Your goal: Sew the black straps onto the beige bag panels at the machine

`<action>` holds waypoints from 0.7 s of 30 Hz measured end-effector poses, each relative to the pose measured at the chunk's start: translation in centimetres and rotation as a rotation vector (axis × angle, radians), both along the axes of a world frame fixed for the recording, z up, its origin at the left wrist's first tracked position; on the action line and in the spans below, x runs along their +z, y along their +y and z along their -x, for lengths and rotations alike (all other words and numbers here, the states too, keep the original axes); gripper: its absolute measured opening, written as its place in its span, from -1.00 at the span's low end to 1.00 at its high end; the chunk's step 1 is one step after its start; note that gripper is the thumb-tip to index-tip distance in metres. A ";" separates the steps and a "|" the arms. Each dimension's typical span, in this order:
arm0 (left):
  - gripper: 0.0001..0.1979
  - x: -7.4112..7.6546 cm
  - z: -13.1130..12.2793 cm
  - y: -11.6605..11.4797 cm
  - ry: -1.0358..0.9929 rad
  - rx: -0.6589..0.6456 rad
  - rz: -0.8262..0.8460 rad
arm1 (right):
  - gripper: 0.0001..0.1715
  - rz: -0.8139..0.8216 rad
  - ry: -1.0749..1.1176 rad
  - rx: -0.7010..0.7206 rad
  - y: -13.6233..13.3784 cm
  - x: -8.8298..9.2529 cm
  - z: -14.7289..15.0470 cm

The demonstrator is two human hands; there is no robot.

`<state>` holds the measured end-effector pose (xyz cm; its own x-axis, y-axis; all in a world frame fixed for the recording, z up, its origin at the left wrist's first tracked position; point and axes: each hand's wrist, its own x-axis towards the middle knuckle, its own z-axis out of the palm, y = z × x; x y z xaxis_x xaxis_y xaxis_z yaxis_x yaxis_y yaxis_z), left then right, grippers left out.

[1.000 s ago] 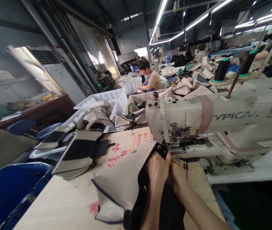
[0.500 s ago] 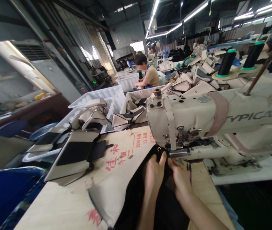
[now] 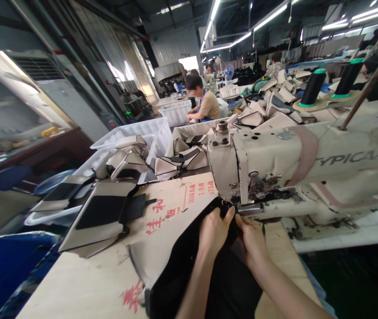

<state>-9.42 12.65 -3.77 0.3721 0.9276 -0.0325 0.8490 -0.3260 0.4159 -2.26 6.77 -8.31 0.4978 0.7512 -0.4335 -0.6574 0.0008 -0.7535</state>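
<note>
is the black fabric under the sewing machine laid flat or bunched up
Bunched up. Both hands, left hand and right hand, pinch the black fabric at the sewing machine needle, and it folds over the table edge.

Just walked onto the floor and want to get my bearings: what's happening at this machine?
A person sits at a cream sewing machine, both hands on a black and beige fabric piece. The left hand and right hand press it flat right at the needle area, fingertips nearly touching. Similar stitched pieces lie stacked to the left on the cardboard-covered table, more in white bins. Another worker sits farther back.
</note>
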 end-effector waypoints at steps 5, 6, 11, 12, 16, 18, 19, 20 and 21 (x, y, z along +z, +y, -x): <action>-0.58 0.1 -0.1 0.6 -0.011 -0.013 0.072 | -0.55 -0.013 0.078 0.019 0.1 0.1 0.0; -0.59 0.2 -0.2 0.6 -0.006 -0.004 0.071 | -0.56 -0.016 0.086 0.017 0.1 0.1 0.0; -0.59 0.2 -0.5 0.7 0.039 0.022 0.043 | -0.63 -0.039 0.091 0.039 -0.1 0.5 0.0; -0.58 0.2 -0.5 0.7 0.039 0.022 0.041 | -0.62 -0.041 0.086 0.045 -0.1 0.6 -0.1; -0.57 -0.2 -0.3 0.7 -0.012 0.027 0.052 | -0.62 -0.027 0.047 0.064 -0.3 0.8 -0.5; -0.58 -0.4 -0.2 0.7 -0.043 0.035 0.059 | -0.62 -0.022 0.029 0.082 -0.2 0.7 -0.7; -0.58 -0.4 -0.3 0.7 -0.054 0.039 0.064 | -0.62 -0.022 0.020 0.089 -0.2 0.6 -0.8; -0.58 -0.4 -0.3 0.7 -0.062 0.042 0.069 | -0.62 -0.022 0.010 0.093 -0.1 0.4 -0.9; -0.58 -0.4 -0.4 0.7 -0.068 0.043 0.076 | -0.63 -0.022 -0.001 0.093 -0.1 0.3 -1.0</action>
<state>-9.05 13.38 -4.15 0.3353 0.9388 -0.0791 0.8306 -0.2549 0.4951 -1.26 6.70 -7.97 0.4262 0.8034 -0.4158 -0.6543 -0.0436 -0.7550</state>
